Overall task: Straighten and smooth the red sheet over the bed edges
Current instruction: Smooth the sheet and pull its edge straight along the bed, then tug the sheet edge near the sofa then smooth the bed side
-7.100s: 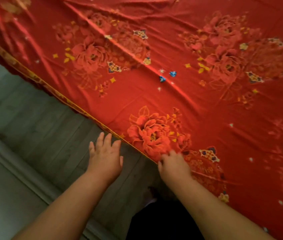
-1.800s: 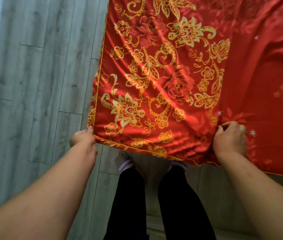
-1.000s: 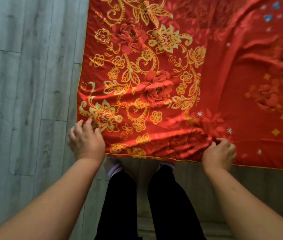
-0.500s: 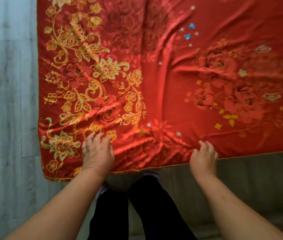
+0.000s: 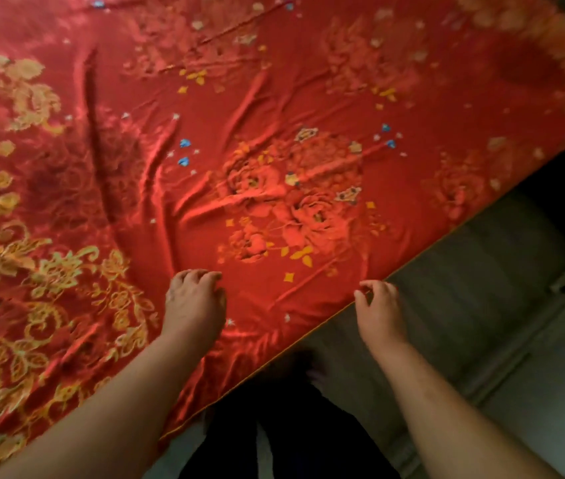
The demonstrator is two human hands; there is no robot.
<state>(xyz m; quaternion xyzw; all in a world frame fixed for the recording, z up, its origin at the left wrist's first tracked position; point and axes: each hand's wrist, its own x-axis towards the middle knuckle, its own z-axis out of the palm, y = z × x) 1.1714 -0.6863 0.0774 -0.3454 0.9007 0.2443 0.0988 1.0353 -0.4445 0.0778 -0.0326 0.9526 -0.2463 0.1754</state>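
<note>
- The left hand lies on the red sheet, fingers curled, gripping nothing visible.
- The right hand hovers at the gold-piped hem, thumb and forefinger nearly pinched; whether it holds cloth cannot be told.
- Creases run away ahead of the left hand, the nearer one.

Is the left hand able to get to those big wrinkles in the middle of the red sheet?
Probably yes. The left hand already lies on the red sheet, and the long wrinkles start just beyond its fingertips, with nothing between them.
</note>
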